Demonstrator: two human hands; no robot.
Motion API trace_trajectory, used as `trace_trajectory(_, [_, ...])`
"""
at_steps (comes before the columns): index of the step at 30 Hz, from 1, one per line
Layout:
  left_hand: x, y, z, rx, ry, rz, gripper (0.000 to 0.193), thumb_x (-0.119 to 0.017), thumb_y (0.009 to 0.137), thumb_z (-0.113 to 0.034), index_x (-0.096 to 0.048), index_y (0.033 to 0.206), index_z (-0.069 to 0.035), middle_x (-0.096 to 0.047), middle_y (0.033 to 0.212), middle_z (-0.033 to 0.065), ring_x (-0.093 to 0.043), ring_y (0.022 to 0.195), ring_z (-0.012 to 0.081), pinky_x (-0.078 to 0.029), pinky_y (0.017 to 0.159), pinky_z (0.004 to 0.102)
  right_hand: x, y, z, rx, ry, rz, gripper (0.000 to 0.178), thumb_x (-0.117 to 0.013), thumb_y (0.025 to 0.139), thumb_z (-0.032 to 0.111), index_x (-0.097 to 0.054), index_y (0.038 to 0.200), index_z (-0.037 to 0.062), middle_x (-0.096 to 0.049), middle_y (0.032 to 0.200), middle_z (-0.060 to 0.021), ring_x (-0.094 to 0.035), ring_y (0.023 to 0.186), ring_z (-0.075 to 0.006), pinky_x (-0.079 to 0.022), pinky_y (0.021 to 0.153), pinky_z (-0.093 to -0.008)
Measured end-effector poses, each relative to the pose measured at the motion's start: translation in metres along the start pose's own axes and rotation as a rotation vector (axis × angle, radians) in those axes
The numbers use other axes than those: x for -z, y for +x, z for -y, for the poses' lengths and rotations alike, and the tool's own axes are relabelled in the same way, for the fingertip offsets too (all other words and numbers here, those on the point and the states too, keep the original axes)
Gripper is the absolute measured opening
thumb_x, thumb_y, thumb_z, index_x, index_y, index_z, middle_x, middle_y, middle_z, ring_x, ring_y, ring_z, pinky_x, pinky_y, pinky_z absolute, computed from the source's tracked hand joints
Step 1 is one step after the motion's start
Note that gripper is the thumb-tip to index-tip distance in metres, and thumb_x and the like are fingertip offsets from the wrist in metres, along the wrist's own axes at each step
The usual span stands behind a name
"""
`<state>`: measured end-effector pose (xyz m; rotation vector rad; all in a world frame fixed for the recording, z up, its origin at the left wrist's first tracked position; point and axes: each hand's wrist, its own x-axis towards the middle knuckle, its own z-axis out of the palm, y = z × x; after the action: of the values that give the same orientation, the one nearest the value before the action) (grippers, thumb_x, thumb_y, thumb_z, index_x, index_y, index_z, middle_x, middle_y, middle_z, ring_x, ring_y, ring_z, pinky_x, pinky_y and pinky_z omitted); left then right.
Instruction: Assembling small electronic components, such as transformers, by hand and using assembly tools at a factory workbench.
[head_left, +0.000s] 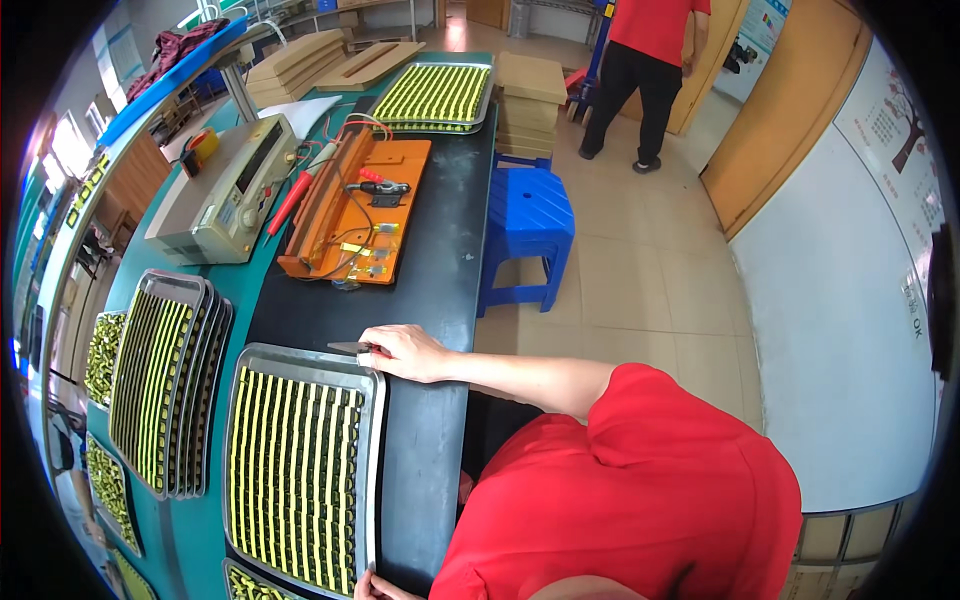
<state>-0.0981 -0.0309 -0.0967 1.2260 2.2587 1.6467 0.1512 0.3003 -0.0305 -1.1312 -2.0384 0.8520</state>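
Right hand [412, 355] is gripping a small red-handled tool [345, 347], grey tip pointing left, at the tray's upper right corner; left hand [382, 588] is showing only fingers at the lower right corner, can't tell if they're grasping the rim; tray [372, 470] is lying on the table [425, 460], carrying rows of yellow-and-black pieces [295, 470]; stacked trays [180, 282] are sitting to its left; orange fixture [405, 180] and grey meter [205, 215] are standing beyond.
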Motion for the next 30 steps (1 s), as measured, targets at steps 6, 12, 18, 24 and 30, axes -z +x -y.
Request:
trace_trajectory(6, [-0.001, 0.000, 0.004, 0.000, -0.048, -0.007, 0.012, -0.061, 0.094, -0.008, -0.067, 0.104, -0.003, -0.061, 0.097, 0.0033, -0.051, 0.080, 0.0091, -0.039, 0.070, 0.0199, 0.000, -0.002, 0.002, -0.003, 0.005, -0.007, 0.029, -0.056, 0.092, 0.032, -0.057, 0.097, 0.0033, -0.064, 0.090, -0.0145, -0.062, 0.092, -0.0324, -0.047, 0.078, -0.0439])
trace_trajectory(12, [0.001, 0.001, 0.002, -0.017, -0.016, -0.006, 0.013, -0.061, 0.094, -0.008, -0.067, 0.103, -0.002, -0.062, 0.096, 0.0042, -0.051, 0.078, 0.0094, -0.039, 0.070, 0.0201, -0.001, -0.001, -0.001, 0.008, 0.005, -0.032, 0.026, -0.056, 0.091, 0.029, -0.057, 0.097, 0.0029, -0.065, 0.091, -0.0145, -0.062, 0.091, -0.0332, -0.047, 0.078, -0.0446])
trace_trajectory(18, [0.000, 0.003, -0.002, -0.030, 0.050, -0.013, 0.012, -0.062, 0.093, -0.008, -0.068, 0.102, -0.002, -0.062, 0.094, 0.0047, -0.050, 0.077, 0.0098, -0.038, 0.068, 0.0212, -0.006, 0.000, -0.009, 0.051, 0.013, -0.050, 0.026, -0.058, 0.091, 0.029, -0.057, 0.098, 0.0047, -0.059, 0.080, -0.0103, -0.060, 0.078, -0.0284, -0.045, 0.069, -0.0425])
trace_trajectory(24, [0.000, 0.003, -0.003, -0.073, 0.016, -0.040, 0.014, -0.062, 0.093, -0.009, -0.067, 0.104, -0.003, -0.062, 0.093, 0.0034, -0.050, 0.076, 0.0091, -0.039, 0.068, 0.0203, -0.005, 0.002, -0.005, 0.031, 0.002, -0.028, 0.026, -0.059, 0.091, 0.031, -0.056, 0.096, 0.0050, -0.058, 0.078, -0.0100, -0.060, 0.077, -0.0283, -0.045, 0.068, -0.0428])
trace_trajectory(30, [0.006, 0.002, -0.003, 0.130, -0.144, -0.046, 0.016, -0.063, 0.093, -0.011, -0.066, 0.107, -0.003, -0.060, 0.091, 0.0023, -0.050, 0.076, 0.0089, -0.039, 0.069, 0.0197, -0.007, 0.000, -0.009, 0.046, 0.004, -0.049, 0.029, -0.058, 0.091, 0.033, -0.056, 0.094, 0.0044, -0.061, 0.081, -0.0109, -0.062, 0.080, -0.0315, -0.046, 0.071, -0.0447])
